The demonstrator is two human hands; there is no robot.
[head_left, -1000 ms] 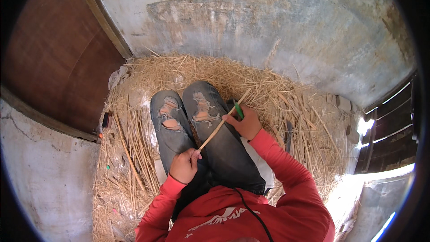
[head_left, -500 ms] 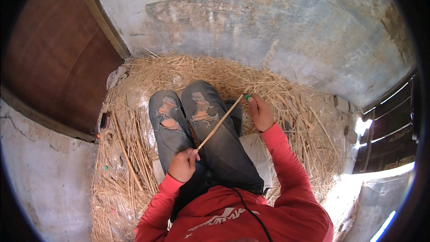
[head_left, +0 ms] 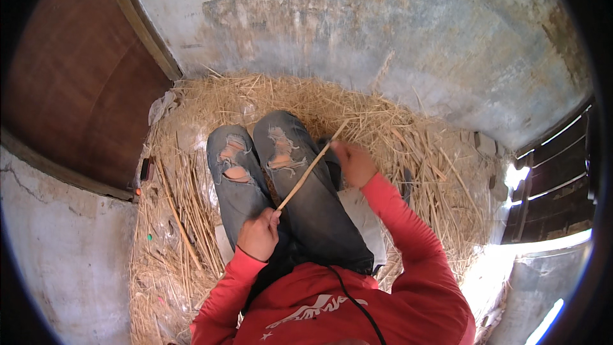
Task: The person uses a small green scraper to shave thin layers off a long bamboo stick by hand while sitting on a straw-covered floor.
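Note:
My left hand [head_left: 258, 235] is closed round the lower end of a thin, pale straw-coloured stick [head_left: 300, 183], low over my lap. The stick slants up to the right across my thigh, and its far tip sticks out past my other hand. My right hand [head_left: 355, 163] is closed, with its fingertips at the upper part of the stick. What it holds there is mostly hidden; a small dark edge shows against the stick. Under both hands lie my legs in torn grey jeans [head_left: 306, 217].
Straw and shavings [head_left: 377, 118] cover the floor. Long stalks [head_left: 191, 214] lie to my left, more to my right. A brown door panel [head_left: 70, 83] stands at the left, a plaster wall [head_left: 357, 32] ahead, and dark slats [head_left: 555, 185] at the right.
My right hand has moved down and left along the stick toward my left hand. The green piece seen in its fingers earlier is now hidden. My left hand has barely moved.

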